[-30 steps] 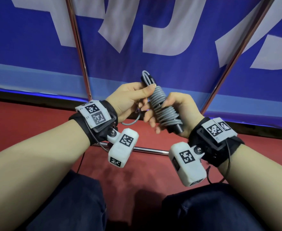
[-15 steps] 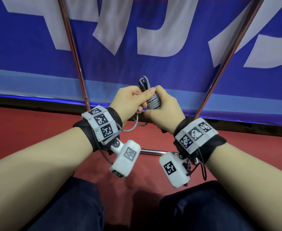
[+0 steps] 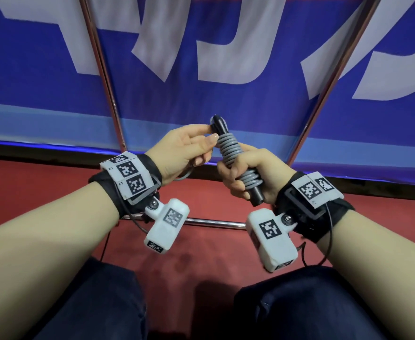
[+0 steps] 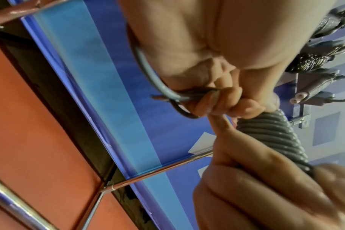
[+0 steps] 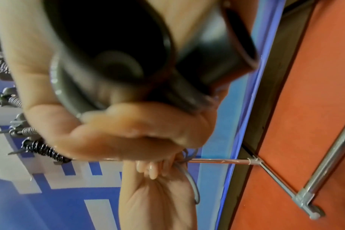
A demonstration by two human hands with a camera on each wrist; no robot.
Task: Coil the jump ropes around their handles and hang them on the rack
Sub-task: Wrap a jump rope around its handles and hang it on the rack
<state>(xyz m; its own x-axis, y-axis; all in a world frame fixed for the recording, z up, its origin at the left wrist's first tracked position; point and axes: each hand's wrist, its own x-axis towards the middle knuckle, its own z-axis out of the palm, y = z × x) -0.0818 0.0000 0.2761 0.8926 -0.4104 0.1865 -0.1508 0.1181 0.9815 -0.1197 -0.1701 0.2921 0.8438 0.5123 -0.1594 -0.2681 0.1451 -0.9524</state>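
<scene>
Head view shows one grey jump rope [image 3: 233,153] wound in tight round coils about two black handles [image 3: 256,195] held side by side; the bundle tilts, top end leaning left, in front of the person's chest, above a red floor [image 3: 42,187]. Right hand [image 3: 248,177] wraps its fingers around the lower coils and the handles, whose smooth black ends stick out below the palm. Left hand [image 3: 182,150] pinches the rope at the top of the bundle between thumb and forefinger, and its lower fingers curl over a loose loop of the cord [image 4: 148,73]; that loop is smooth and rubbery, grey. Two wrist straps carry white camera blocks with black square codes; dark blue trouser legs [image 3: 98,307] fill the bottom.

Behind stands a blue banner [image 3: 250,99] with large white shapes and a paler blue band along its foot; three shiny metal rods [image 3: 101,69] are seen, two slanting up and one lying across the floor. Left wrist view catches a rack [image 4: 303,109] far off with what seem four or five coiled ropes [image 4: 309,62] hanging, too blurred to count surely.
</scene>
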